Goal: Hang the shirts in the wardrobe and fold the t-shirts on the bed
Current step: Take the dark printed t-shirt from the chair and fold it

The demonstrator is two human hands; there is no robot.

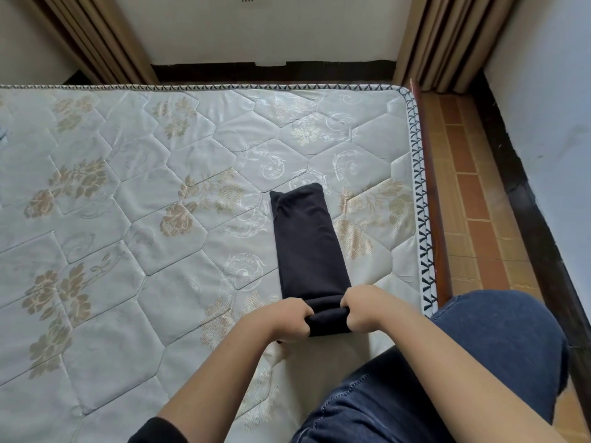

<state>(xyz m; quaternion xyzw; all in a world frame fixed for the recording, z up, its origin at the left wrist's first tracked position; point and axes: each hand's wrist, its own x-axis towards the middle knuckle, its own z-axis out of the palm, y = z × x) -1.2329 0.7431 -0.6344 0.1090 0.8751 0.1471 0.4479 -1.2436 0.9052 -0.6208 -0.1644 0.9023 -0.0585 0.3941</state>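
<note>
Fingers (304, 314) of the left hand (289, 316) are curled fully closed, knuckles up, grasping the left end of a thick roll at the near end of the t-shirt (303, 244). Fingers (348, 306) of the right hand (361, 310) are clenched the same way round the right end of that roll. Both thumbs are hidden by the hands and the cloth. A short span of dark roll shows between the two fists, which sit near each other at about 6 o'clock from the frame centre.

From the roll, the t-shirt runs away as a long narrow folded strip, dark navy or black, lying flat and leaning slightly toward 11 o'clock at its far end. It rests on the right half of the mattress (128, 193), near the right edge but apart from it.

The mattress is pale, quilted in hexagons, with beige flower prints and a dark zigzag trim (422, 219) along the 3 o'clock side. A wooden bed frame (436, 225) touches that trim. At 4 o'clock from the hands, a knee in blue jeans (499, 330) lies over the mattress corner. A black sleeve (153, 433) shows at 7 o'clock.

Brown floor tiles (470, 193) lie at 3 o'clock, and curtains (96, 36) hang at 11 and 1 o'clock.
</note>
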